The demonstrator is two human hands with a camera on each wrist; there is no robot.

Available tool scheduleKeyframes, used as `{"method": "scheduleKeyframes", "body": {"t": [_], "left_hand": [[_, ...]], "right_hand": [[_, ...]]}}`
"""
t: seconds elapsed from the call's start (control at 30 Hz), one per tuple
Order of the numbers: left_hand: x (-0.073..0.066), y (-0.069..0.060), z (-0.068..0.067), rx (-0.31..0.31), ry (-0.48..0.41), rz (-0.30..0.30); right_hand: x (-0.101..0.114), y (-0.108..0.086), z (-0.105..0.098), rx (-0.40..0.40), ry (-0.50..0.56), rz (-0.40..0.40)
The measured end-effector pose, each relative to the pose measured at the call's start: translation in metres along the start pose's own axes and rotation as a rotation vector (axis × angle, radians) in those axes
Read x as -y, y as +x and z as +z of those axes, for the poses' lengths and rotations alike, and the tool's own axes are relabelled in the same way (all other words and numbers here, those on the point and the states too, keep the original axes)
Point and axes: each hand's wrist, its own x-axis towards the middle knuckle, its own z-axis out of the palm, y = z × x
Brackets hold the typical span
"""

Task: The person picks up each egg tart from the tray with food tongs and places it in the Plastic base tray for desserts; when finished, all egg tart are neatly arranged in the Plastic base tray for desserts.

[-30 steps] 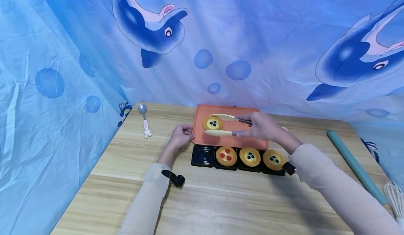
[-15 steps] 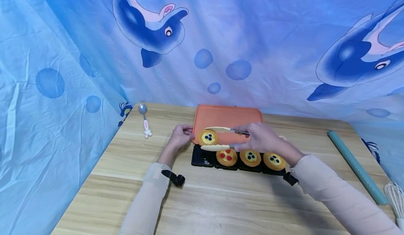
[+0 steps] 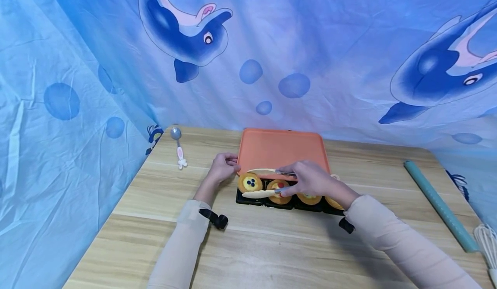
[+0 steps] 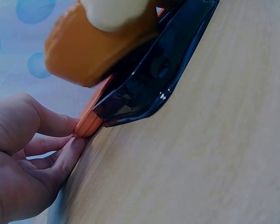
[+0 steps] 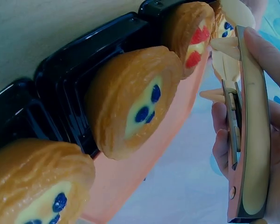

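My right hand [image 3: 310, 179] holds a pair of cream-tipped metal tongs [image 5: 254, 140]. Between the tong tips is a tart [image 3: 250, 182] with blueberries, over the leftmost square black box [image 3: 248, 201]. In the left wrist view this tart [image 4: 79, 46] looks tilted above the black box [image 4: 154, 70]; contact between them is unclear. My left hand [image 3: 222, 167] pinches the left edge of an orange tray [image 3: 285, 146], by its near corner. Beside the leftmost box, a red-topped tart [image 5: 191, 42] and two blueberry tarts [image 5: 135, 107] sit in black boxes, partly hidden from the head by my right hand.
A spoon [image 3: 179, 146] with a rabbit handle lies at the left of the wooden table [image 3: 256, 246]. Far right are a green rolling pin [image 3: 438, 202] and a whisk [image 3: 486, 241]. A blue dolphin curtain [image 3: 310, 43] hangs behind the table.
My right hand has brought the tart in the tongs from above the tray toward me and slightly left, over the leftmost box. My left hand has stayed at the tray edge.
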Motion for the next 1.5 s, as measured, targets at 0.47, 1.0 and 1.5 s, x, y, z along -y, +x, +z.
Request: {"method": "scheduleKeyframes", "body": {"t": [0.47, 1.0, 1.5], "left_hand": [[-0.006, 0.005, 0.003, 0.015, 0.001, 0.007], [-0.009, 0.007, 0.006, 0.010, -0.009, 0.016], [0.000, 0.003, 0.001, 0.004, 0.011, -0.003]], "right_hand": [[0.000, -0.003, -0.009, 0.014, 0.005, -0.013], [-0.003, -0.017, -0.016, -0.035, 0.117, 0.071], [-0.087, -0.101, -0.045, -0.310, 0.180, 0.368]]}}
